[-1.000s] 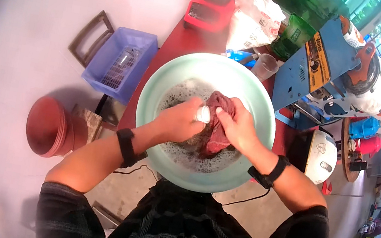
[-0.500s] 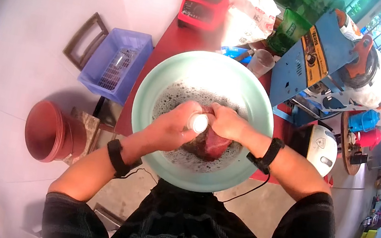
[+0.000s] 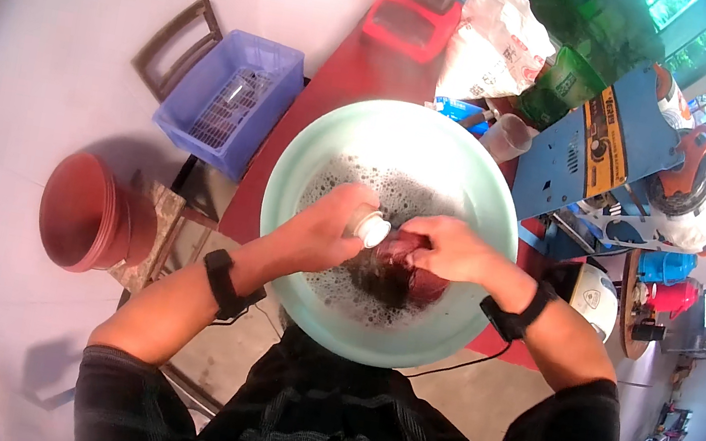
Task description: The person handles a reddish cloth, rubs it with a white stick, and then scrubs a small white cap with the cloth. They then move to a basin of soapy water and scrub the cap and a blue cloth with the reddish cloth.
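A pale green basin [image 3: 504,209] of foamy, sudsy water stands in front of me. My left hand [image 3: 325,230] is closed around a small white bottle-like object [image 3: 376,232], its round end pointing up toward the right. Across from it, my right hand [image 3: 452,254] pinches a wet dark red cloth [image 3: 426,287]. The lower part of that cloth lies in the suds, dark and soaked. A narrow gap separates the two hands. The fingertips of my left hand are hidden behind the white object.
The basin rests on a red table [image 3: 339,78]. Behind it are a red-based blender [image 3: 413,20], a white sack [image 3: 495,43] and a clear cup [image 3: 507,138]. A blue machine [image 3: 558,166] stands right; left are a purple crate [image 3: 237,103] and a reddish bucket [image 3: 79,212].
My hands have moved apart from each other, and more of the dark red cloth shows between them. The white object has tilted to the right. The whole view has turned slightly.
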{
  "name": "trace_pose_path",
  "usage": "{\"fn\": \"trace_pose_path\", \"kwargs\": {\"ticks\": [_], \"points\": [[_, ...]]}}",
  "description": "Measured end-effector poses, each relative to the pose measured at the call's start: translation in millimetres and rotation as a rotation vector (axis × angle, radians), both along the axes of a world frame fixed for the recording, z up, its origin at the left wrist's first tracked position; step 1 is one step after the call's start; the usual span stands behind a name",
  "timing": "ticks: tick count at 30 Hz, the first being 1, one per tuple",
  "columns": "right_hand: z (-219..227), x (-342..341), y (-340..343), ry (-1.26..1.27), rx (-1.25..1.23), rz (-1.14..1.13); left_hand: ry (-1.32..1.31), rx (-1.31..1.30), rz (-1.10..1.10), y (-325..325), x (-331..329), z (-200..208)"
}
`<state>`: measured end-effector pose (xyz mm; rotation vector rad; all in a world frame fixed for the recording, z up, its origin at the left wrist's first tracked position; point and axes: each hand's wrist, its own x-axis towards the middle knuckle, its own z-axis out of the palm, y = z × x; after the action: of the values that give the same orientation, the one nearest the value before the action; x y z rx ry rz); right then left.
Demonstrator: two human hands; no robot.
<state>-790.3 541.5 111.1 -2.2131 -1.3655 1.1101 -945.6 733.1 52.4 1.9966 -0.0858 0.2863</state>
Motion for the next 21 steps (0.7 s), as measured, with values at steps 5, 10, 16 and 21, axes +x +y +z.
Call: {"fn": "trace_pose_path", "kwargs": {"ticks": [5, 10, 16, 21], "points": [[36.7, -17.0, -9.9, 0.126, 0.454, -0.174, 0.148, -0.003, -0.083, -0.8, 9.6, 19.1], [28.7, -26.9, -13.7, -0.044, 0.551, -0.165, 0.238, -0.021, -0.204, -3.0, 12.6, 24.1], [19.4, -33.0, -12.9, -0.083, 0.55, -0.173, 0.337, -0.16, -0.242, -11.6, 7.4, 16.5], [15.6, -38.8, -7.3, -0.159, 0.51, -0.157, 0.545, -0.273, -0.269, -10.6, 0.1, 42.3]]}}
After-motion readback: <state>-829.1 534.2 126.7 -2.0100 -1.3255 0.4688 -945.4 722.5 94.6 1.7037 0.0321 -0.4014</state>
